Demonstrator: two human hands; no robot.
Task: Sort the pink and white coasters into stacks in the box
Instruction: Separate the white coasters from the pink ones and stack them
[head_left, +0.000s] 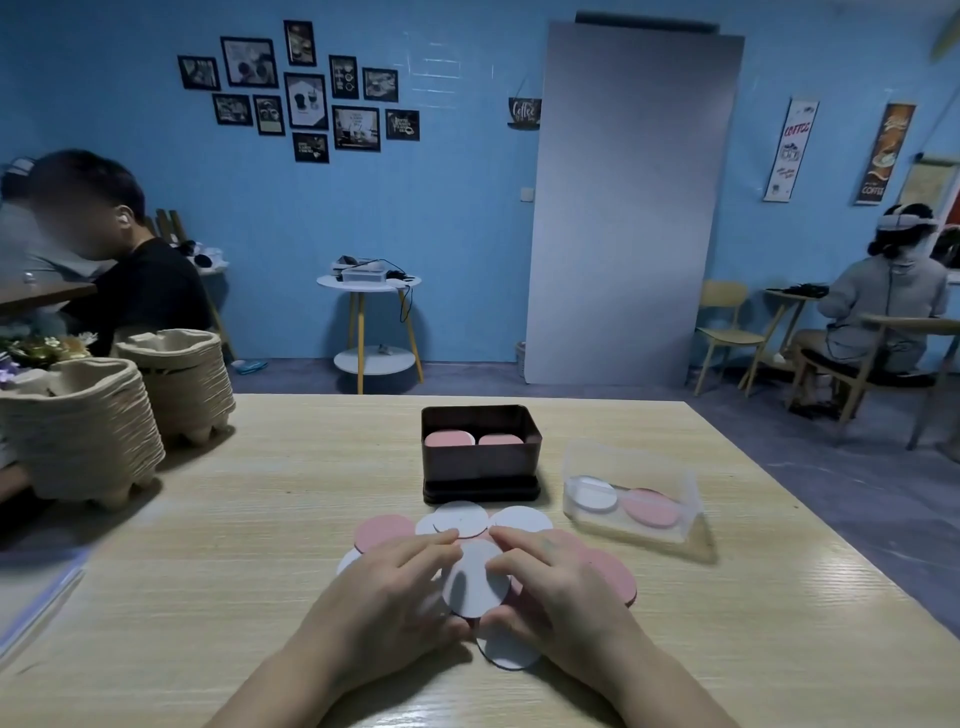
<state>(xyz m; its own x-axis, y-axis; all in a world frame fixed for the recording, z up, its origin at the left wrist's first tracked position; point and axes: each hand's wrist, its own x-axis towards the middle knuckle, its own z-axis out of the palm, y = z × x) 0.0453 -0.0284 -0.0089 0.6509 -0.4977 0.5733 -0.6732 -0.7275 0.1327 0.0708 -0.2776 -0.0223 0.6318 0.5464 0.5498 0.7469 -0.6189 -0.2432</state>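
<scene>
Loose pink and white coasters lie overlapping on the wooden table (208, 597) in front of a dark brown box (480, 470). Inside the box two stacks show pink tops (449, 439) (500, 440). My right hand (550, 587) pinches a white coaster (475, 579) at its right edge, thumb below and fingers on top, lifting it tilted off the pile. My left hand (395, 597) rests with relaxed fingers on the pile beside that coaster. Around them lie a pink coaster (384, 530), white ones (460, 517) (522, 519) (509, 649) and a pink stack (610, 577).
A clear plastic box (631, 499) right of the brown box holds one white and one pink coaster. Stacks of pulp egg trays (83, 431) (182, 384) stand at the table's left. Two other people sit at the far left and far right of the room.
</scene>
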